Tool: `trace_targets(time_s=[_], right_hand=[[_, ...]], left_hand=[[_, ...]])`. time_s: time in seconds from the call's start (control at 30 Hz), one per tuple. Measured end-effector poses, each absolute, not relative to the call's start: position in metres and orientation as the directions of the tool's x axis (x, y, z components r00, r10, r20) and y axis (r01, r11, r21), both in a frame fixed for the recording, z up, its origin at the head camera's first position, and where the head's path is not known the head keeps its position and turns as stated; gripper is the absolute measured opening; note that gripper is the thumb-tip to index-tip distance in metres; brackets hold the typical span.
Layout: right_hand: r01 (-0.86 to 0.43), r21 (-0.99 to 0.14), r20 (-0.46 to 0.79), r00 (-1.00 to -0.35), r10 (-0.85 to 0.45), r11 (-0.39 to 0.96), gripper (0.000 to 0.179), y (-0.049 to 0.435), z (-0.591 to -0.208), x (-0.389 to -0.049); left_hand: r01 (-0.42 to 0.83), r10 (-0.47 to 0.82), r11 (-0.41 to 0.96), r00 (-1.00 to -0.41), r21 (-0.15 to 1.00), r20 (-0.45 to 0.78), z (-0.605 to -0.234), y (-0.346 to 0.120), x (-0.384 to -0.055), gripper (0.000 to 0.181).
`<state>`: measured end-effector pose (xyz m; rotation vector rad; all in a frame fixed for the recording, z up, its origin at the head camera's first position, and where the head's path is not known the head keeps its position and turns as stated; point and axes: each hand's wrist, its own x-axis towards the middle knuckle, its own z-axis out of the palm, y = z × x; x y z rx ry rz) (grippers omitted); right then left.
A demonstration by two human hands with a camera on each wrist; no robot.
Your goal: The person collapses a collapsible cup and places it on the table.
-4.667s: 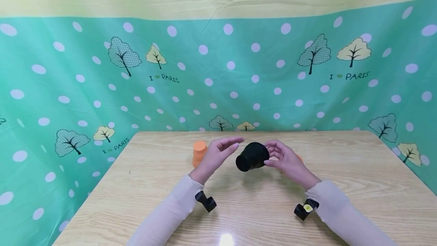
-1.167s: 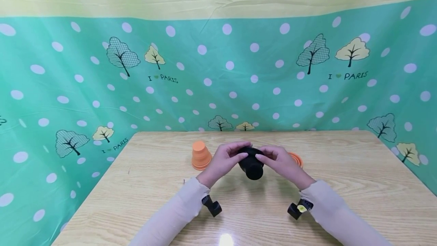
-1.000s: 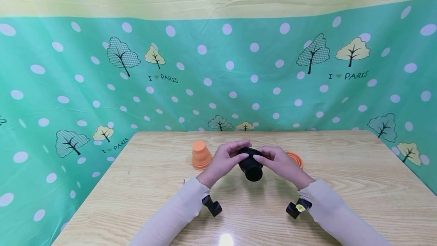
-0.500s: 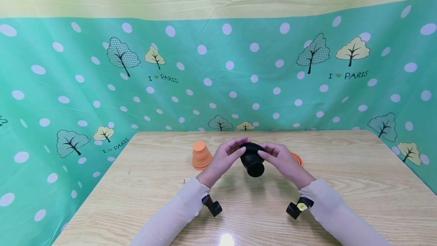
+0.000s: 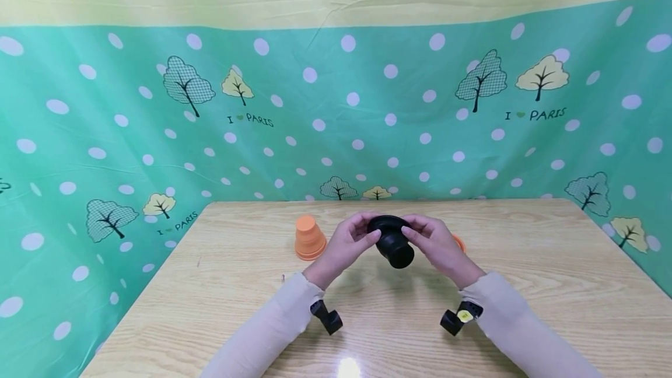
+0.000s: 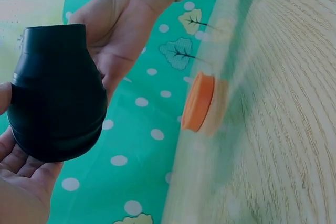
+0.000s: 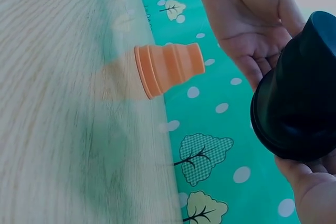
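Fingers of the left hand [image 5: 347,242] and right hand [image 5: 434,242] curl round the wide rim of the black collapsible cup [image 5: 392,242], held between them above the table [image 5: 210,284], its long axis tilting toward the person, narrow base nearest, both hands equally close.

Two bare hands, long cream sleeves [image 5: 273,325], black wrist-mounted cameras [image 5: 326,316], yellow sticker [image 5: 464,315] on the right one
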<state>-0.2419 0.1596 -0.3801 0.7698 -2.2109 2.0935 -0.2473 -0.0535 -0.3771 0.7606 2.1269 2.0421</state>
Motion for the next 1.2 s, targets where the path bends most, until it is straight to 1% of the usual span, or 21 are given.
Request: trace_targets(time_s=[0.27, 0.4, 0.53, 0.63, 0.7, 0.83, 0.93, 1.07, 1.2], right_hand=[[-0.334, -0.942, 0.317, -0.885, -0.342, -0.009, 0.033, 0.1588, -0.3804, -0.242], [-0.311, -0.95, 0.288, -0.89, -0.354, 0.008, 0.034, 0.1579, -0.3789, -0.2409], [-0.296, -0.954, 0.264, -0.899, -0.349, 0.041, 0.033, 0.1582, -0.3779, -0.2411], [-0.286, -0.955, 0.24, -0.904, -0.353, 0.085, 0.031, 0.1594, -0.378, -0.2422], [-0.288, -0.948, 0.223, -0.907, -0.357, 0.139, 0.031, 0.1597, -0.3783, -0.2427], [-0.304, -0.917, 0.201, -0.911, -0.361, 0.258, 0.032, 0.1575, -0.38, -0.2431], [-0.335, -0.893, 0.208, -0.9, -0.383, 0.302, 0.03, 0.1549, -0.382, -0.2423], [-0.372, -0.881, 0.23, -0.877, -0.423, 0.293, 0.025, 0.1534, -0.3833, -0.2411], [-0.37, -0.888, 0.23, -0.871, -0.434, 0.273, 0.023, 0.1541, -0.3828, -0.2404]], left_hand=[[0.312, 0.396, -0.049, -0.866, 0.949, 0.305, -0.3797, -0.0524, -0.2493, 0.03], [0.311, 0.373, -0.023, -0.879, 0.95, 0.297, -0.3809, -0.0525, -0.2515, 0.025], [0.293, 0.361, 0.007, -0.892, 0.956, 0.271, -0.3795, -0.0529, -0.2516, 0.026], [0.288, 0.363, 0.027, -0.895, 0.957, 0.259, -0.3787, -0.0531, -0.2516, 0.028], [0.285, 0.368, 0.044, -0.896, 0.957, 0.25, -0.3791, -0.0532, -0.2517, 0.03], [0.305, 0.369, 0.119, -0.897, 0.945, 0.243, -0.3816, -0.053, -0.2515, 0.033], [0.33, 0.368, 0.173, -0.896, 0.928, 0.25, -0.3836, -0.0526, -0.251, 0.036], [0.35, 0.365, 0.197, -0.893, 0.916, 0.263, -0.3855, -0.0523, -0.2503, 0.039], [0.362, 0.356, 0.194, -0.892, 0.912, 0.279, -0.3869, -0.0523, -0.2509, 0.038]])
